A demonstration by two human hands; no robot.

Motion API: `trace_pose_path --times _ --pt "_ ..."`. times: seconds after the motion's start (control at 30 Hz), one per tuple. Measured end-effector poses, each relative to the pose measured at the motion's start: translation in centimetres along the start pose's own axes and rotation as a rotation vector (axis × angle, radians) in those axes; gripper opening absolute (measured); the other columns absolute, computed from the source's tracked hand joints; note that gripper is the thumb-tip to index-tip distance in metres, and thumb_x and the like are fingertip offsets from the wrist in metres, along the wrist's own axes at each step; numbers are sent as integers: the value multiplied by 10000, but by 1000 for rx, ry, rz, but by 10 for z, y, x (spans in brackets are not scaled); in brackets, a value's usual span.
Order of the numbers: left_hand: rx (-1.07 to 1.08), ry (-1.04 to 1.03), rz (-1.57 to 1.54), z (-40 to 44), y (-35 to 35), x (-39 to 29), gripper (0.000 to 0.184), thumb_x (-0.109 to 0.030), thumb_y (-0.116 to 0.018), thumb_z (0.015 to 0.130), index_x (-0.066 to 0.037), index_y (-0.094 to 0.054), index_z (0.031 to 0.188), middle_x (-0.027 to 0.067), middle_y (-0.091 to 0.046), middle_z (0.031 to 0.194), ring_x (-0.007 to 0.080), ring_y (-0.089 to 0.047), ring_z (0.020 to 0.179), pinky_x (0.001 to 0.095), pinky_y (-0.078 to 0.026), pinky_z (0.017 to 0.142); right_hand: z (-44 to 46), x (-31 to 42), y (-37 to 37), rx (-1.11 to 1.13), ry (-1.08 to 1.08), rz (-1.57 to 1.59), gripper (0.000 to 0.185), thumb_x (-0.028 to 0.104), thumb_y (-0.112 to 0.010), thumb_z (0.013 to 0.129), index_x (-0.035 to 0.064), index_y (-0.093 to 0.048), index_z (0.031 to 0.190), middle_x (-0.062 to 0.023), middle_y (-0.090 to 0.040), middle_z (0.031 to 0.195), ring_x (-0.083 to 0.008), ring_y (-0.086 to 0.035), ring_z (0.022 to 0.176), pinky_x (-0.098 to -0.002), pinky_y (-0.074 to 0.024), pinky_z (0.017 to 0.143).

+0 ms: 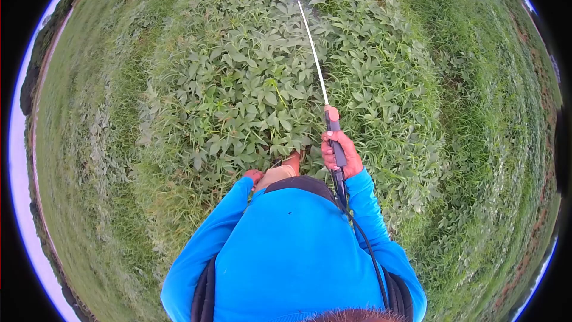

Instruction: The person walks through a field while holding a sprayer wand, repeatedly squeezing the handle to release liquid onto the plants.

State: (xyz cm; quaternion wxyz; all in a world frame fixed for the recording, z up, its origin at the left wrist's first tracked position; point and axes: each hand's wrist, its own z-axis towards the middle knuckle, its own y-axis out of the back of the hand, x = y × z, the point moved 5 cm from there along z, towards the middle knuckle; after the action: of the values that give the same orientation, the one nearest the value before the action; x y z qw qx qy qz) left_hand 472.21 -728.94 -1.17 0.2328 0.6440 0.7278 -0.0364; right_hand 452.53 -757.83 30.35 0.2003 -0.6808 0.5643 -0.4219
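A spray wand (313,48) with a long thin metal tube points forward, its tip over the leaves near the top of the view. My right hand (341,154) is wrapped round the wand's dark grip. From the grip's lower end a black hose (370,253) runs back along my right side. My left hand (255,176) is low beside my left thigh, partly hidden, and its fingers cannot be made out. Faint mist shows around the wand's tip.
Leafy green plants (256,71) stand densely in front of my legs. Tall grass (459,95) grows in strips among them on both sides. One bare foot or lower leg (293,161) shows among the leaves. Dark straps cross my blue sleeves near the shoulders.
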Motion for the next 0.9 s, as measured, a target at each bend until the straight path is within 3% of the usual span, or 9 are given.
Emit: trace_pose_path --times 0.07,0.17,0.23,0.33,0.6,0.77,0.83,0.87,0.9 --pt "-7 9 88 5 -1 -2 338 -352 -556 811 -71 -652 972 108 -655 844 227 -602 588 364 -478 461 1 11 5 29 0 30 201 282 -574 857 123 -453 835 16 -413 618 -48 -344 411 -201 -299 324" --pt "23 20 183 14 -3 -4 382 -391 -548 810 -68 -665 976 121 -670 918 239 -640 720 379 -521 584 4 33 9 43 69 23 202 287 -571 857 122 -456 852 15 -405 640 -51 -345 425 -204 -304 328" --pt "-73 -288 204 53 -4 7 419 -419 -536 808 -66 -667 994 151 -670 967 277 -642 853 381 -513 759 12 48 15 65 81 36 207 290 -571 857 119 -455 855 15 -401 640 -53 -340 423 -207 -303 327" --pt "-92 -232 199 53 3 -21 447 -430 -526 802 -64 -660 1021 171 -657 1037 315 -608 992 383 -457 883 26 72 21 76 109 62 216 297 -566 859 111 -456 863 12 -396 638 -62 -333 416 -219 -300 320" --pt "-36 -294 212 98 26 -84 453 -441 -518 805 -78 -660 1035 184 -631 1099 338 -577 1056 390 -435 912 68 151 18 71 196 106 223 295 -555 874 94 -459 871 3 -392 620 -75 -358 418 -226 -310 309" --pt "-19 -296 308 156 37 -130 456 -431 -512 809 -75 -649 1058 185 -626 1114 361 -557 1084 393 -416 938 85 188 10 -131 300 85 220 292 -574 866 104 -459 858 7 -392 598 -78 -355 396 -224 -316 306" --pt "-33 -207 174 168 47 -155 399 -385 -516 823 -64 -645 1022 169 -658 986 313 -631 878 407 -492 775 96 203 11 -273 340 58 216 279 -584 861 114 -445 845 0 -416 584 -82 -368 391 -233 -318 304" --pt "-26 -209 170 172 50 -169 399 -385 -516 823 -64 -645 1022 169 -658 986 313 -631 878 407 -492 775 103 208 10 -280 341 53 216 279 -584 861 114 -445 845 0 -416 584 -82 -368 391 -233 -318 304" --pt "39 -131 57 147 59 -203 356 -361 -520 830 -67 -639 991 142 -645 891 264 -609 737 392 -485 651 108 214 12 -340 377 8 218 272 -587 859 116 -436 845 -5 -428 586 -85 -374 390 -235 -312 303"
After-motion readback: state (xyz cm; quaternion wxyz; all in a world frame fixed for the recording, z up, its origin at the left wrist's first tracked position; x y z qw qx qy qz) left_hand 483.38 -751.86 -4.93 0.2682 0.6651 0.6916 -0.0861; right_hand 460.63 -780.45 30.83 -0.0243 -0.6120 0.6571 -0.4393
